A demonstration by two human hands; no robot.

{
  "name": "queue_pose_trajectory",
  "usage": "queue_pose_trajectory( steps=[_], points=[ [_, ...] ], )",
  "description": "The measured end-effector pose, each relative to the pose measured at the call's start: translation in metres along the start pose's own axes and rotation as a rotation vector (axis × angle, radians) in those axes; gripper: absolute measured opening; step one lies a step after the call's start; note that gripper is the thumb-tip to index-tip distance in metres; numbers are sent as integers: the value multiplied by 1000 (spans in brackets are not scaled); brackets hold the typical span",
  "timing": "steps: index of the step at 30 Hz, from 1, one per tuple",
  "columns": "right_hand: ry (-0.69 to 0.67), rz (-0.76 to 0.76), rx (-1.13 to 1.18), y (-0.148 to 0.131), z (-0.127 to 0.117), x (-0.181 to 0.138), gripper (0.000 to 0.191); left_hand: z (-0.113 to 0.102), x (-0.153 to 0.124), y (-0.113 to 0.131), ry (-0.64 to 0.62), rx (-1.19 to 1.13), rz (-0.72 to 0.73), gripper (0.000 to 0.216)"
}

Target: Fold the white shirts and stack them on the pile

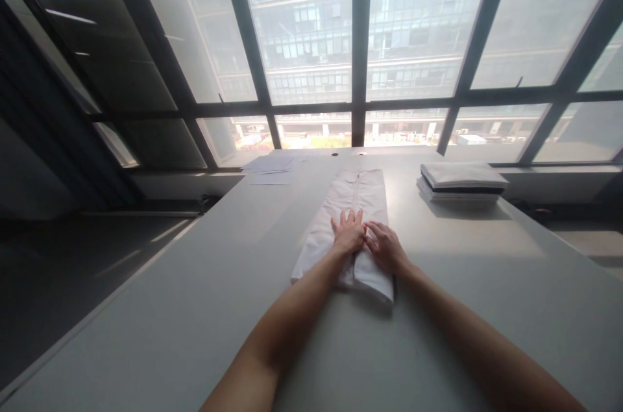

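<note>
Head view looks down two bare forearms to a white folded garment (357, 194) lying on a long pale surface (195, 308); the garment sits straight ahead at 12 o'clock from the person, and its long axis runs from 6 to 12 o'clock, the far end reaching toward the window (311, 42). Both hands rest on its near half, side by side and almost touching; the left hand (348, 231) lies flat, palm down, its fingers (346, 217) stretched out toward 12 o'clock and only slightly spread, gripping nothing; the right hand (386, 245) sits just at 3 o'clock of it, a shade nearer the person, with its fingers bent and turned toward 10 o'clock, tips on the cloth; whether they nip a fold or merely press I cannot tell. Neither hand is clearly the nearer one, since both already touch the cloth; most of its length lies beyond the fingertips at 12 o'clock, while a short thick end lies behind the wrists at 6 o'clock.

Well apart at 2 o'clock, near the far edge, stands a neat stack of folded clothes (461, 181); a pale piece lies on top, a dark layer under it, and paler layers below. At 11 o'clock, also far off, a few sheets of paper (272, 169) lie flat.
</note>
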State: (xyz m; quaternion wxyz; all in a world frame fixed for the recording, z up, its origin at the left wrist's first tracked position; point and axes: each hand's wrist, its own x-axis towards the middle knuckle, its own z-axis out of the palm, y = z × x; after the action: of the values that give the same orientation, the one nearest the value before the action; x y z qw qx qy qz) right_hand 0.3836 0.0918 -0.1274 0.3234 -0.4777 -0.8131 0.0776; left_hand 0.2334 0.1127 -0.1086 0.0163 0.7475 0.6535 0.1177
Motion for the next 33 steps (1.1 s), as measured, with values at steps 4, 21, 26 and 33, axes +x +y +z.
queue_pose_trajectory(
  steps=[4,21,26,33],
  points=[
    [-88,30,-67,-2,0,0,42,-1,-2,-2,-6,-51,-65,59],
    [-194,-75,-188,-32,-19,5,23,-37,-30,-57,58,7,-81,29],
    [-149,-149,-115,-28,-11,2,36,-27,-31,-56,103,-4,-61,26],
    [-260,-194,-84,-22,0,0,40,-24,-31,-58,92,-25,-50,26]
  ],
)
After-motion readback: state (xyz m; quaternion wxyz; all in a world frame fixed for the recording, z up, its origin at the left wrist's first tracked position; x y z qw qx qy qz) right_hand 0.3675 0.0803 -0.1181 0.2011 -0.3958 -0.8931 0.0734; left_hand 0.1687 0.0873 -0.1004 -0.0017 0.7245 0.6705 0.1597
